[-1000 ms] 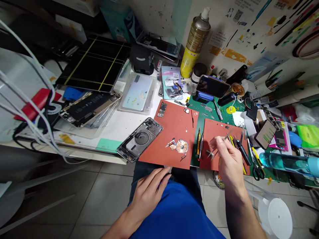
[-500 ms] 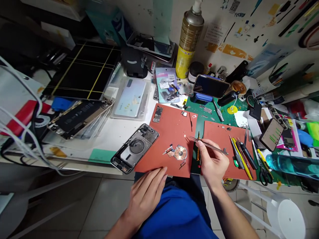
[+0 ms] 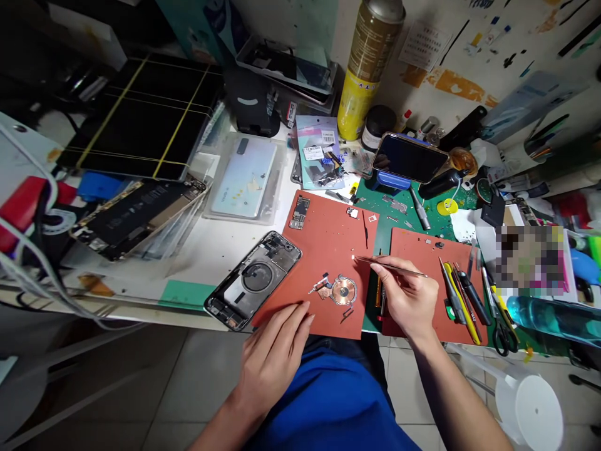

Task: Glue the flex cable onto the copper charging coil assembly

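Observation:
My right hand (image 3: 407,302) pinches metal tweezers (image 3: 392,267) whose tip points left at a tiny white part (image 3: 352,256) on the left red mat (image 3: 328,244). A copper coil with a flex cable (image 3: 342,291) lies on that mat just left of my right hand. My left hand (image 3: 275,356) rests with fingers stretched out, its fingertips on the mat's front edge. An opened phone housing (image 3: 254,279) lies at the mat's left corner. A small circuit board (image 3: 299,213) sits at the mat's far left.
A second red mat (image 3: 422,250) lies to the right with screwdrivers and tools (image 3: 462,300) beside it. A yellow spray can (image 3: 367,66), a phone on a stand (image 3: 409,158), a blue bottle (image 3: 554,315), scissors (image 3: 501,329) and stacked phone parts (image 3: 136,213) crowd the bench.
My right hand carried the tweezers from the right mat over to the left mat. The view shifted, and my left hand slid forward onto the mat's edge.

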Demonstrator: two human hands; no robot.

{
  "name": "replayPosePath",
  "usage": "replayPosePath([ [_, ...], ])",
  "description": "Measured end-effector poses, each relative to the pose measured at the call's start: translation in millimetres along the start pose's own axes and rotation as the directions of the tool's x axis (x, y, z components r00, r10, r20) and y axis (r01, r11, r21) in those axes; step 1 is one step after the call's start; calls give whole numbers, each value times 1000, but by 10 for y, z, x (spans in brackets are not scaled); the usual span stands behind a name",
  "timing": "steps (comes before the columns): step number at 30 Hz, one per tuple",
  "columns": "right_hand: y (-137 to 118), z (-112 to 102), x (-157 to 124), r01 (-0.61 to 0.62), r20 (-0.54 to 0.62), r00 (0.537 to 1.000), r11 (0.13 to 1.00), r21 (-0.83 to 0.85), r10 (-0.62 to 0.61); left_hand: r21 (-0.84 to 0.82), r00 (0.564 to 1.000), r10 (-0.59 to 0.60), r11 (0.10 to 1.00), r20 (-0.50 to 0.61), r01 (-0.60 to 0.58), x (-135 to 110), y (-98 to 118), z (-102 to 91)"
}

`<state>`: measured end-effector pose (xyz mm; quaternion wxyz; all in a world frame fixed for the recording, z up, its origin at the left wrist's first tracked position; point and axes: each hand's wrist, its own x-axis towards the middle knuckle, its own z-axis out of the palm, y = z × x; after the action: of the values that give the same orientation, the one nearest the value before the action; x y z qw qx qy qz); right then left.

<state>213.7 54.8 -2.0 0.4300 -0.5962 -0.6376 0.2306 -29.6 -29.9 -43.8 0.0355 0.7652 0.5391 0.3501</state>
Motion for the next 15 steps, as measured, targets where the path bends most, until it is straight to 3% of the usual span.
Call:
replayPosePath([
  [15, -34, 24, 48, 43, 24, 999, 994, -99, -40, 36, 999, -33, 999, 30, 32, -7, 2, -23],
])
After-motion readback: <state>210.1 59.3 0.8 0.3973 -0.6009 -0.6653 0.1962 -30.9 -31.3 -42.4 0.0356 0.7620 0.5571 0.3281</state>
